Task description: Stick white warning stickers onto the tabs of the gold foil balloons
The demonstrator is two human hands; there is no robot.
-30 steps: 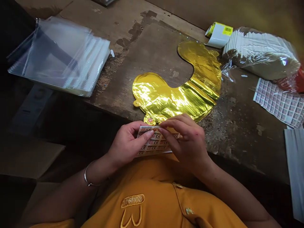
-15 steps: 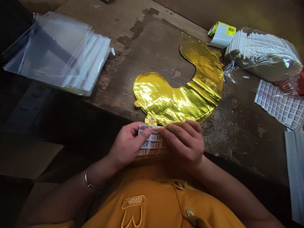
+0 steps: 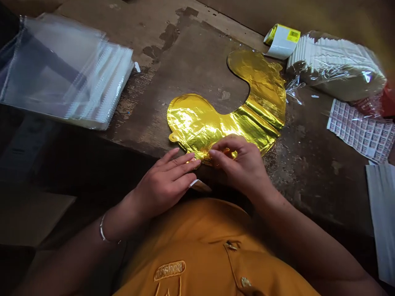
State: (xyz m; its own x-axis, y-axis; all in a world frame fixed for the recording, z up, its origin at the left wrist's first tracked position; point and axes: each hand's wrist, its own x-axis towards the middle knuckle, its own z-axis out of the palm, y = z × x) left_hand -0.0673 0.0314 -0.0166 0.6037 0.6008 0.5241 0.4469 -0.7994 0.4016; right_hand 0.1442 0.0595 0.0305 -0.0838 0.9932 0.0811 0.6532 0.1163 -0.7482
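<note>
Our left hand point(image 3: 166, 181) rests straight-fingered at the gold foil's point(image 3: 197, 115) edge, paper point(image 3: 197, 184) beneath its thumb; our right hand point(image 3: 245, 164) pinches narrowly; on what, we cannot tell.

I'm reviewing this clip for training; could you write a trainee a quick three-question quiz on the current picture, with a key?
1. True or false: the bracelet is on the person's left wrist.

2. Which lies to the person's left of the gold foil shape?
A) the sheet of small labels
B) the stack of clear plastic sleeves
C) the plastic-wrapped white bundle

3. At which part of the gold foil shape are the left hand and right hand?

Key: 1. True. 2. B. 3. Its near edge, the one closest to the person.
</note>
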